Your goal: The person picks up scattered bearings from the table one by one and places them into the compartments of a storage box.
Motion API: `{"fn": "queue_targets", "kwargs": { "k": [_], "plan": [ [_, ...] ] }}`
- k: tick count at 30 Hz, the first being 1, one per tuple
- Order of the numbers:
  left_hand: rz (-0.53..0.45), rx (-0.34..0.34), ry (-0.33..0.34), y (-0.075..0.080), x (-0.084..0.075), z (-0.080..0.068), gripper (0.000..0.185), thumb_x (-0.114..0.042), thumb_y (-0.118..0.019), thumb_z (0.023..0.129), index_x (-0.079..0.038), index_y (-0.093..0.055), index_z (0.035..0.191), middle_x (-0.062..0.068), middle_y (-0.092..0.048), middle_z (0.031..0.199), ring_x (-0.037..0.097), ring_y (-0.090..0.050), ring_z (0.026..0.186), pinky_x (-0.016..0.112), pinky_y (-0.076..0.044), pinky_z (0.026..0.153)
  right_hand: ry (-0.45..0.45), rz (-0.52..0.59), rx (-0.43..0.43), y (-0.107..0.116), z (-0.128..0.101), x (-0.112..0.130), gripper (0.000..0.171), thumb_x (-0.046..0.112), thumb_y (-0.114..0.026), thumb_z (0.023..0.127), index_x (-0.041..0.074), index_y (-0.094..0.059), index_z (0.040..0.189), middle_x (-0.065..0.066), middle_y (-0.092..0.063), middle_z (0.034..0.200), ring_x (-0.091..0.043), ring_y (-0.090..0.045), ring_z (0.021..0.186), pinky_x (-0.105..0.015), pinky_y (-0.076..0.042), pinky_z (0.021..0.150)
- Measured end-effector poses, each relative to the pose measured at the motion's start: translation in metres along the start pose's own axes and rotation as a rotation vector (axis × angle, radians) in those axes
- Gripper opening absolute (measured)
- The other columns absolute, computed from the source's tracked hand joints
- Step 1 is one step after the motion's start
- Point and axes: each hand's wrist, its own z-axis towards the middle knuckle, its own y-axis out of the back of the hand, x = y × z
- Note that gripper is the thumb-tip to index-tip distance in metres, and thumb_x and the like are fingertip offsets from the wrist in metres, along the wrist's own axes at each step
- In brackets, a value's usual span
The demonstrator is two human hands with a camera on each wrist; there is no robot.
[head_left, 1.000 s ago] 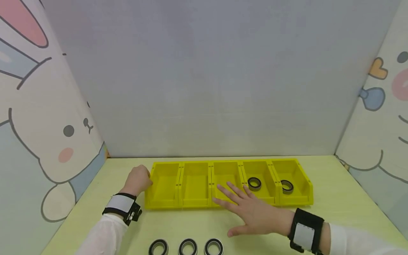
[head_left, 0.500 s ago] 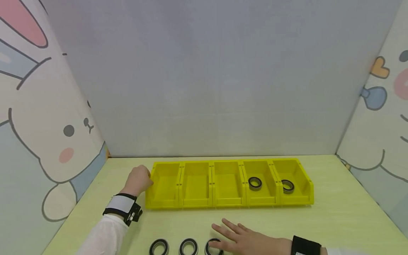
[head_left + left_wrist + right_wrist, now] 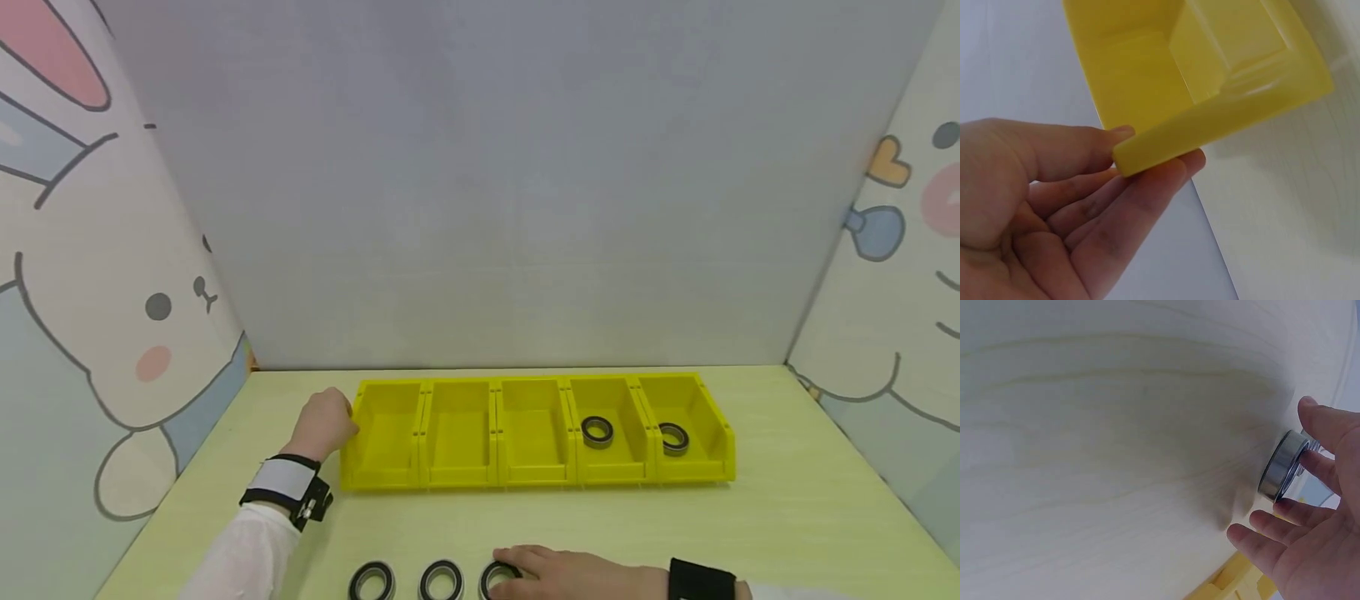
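Note:
Five yellow bins (image 3: 457,479) stand in a row across the table. My left hand (image 3: 330,421) grips the left end of the leftmost bin (image 3: 1210,125), thumb on one side of its rim and fingers (image 3: 1154,187) on the other. Three black-and-steel bearings lie in a line at the near edge. My right hand (image 3: 517,571) pinches the rightmost bearing (image 3: 497,577); in the right wrist view that bearing (image 3: 1280,465) sits between thumb and fingers (image 3: 1322,469), resting on the table.
The fourth bin holds a bearing (image 3: 597,431) and the fifth bin another bearing (image 3: 673,437). Two loose bearings (image 3: 372,579) (image 3: 441,577) lie left of my right hand. Cartoon-printed panels wall the table on both sides, a grey panel behind.
My right hand drew back from the middle bin to the near table edge and closed its fingers round the rightmost loose bearing. The left hand stayed on the bin.

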Motion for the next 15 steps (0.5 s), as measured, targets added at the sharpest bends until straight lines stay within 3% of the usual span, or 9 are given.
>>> {"fn": "queue_targets", "kwargs": {
  "k": [9,15],
  "plan": [
    [0.005,0.007,0.005,0.0,-0.001,0.0,0.008,-0.002,-0.067,0.08,0.006,-0.066,0.079,0.008,-0.058,0.068,0.02,-0.053,0.062,0.03,-0.047,0.059,0.013,-0.066,-0.013,0.01,0.027,0.009,0.026,0.035,-0.041,0.101,0.02,-0.055,0.118,0.001,-0.054,0.123,-0.004,-0.052,0.101,-0.008,-0.039,0.079],
    [0.015,0.008,0.007,-0.001,-0.001,0.0,0.009,-0.002,-0.067,0.08,0.007,-0.067,0.082,0.009,-0.06,0.069,0.02,-0.054,0.063,0.031,-0.048,0.06,0.03,-0.194,0.035,0.017,0.042,0.009,0.026,0.03,-0.049,0.098,0.017,-0.057,0.119,0.005,-0.058,0.108,0.001,-0.052,0.091,-0.006,-0.039,0.075]
  ]
}}
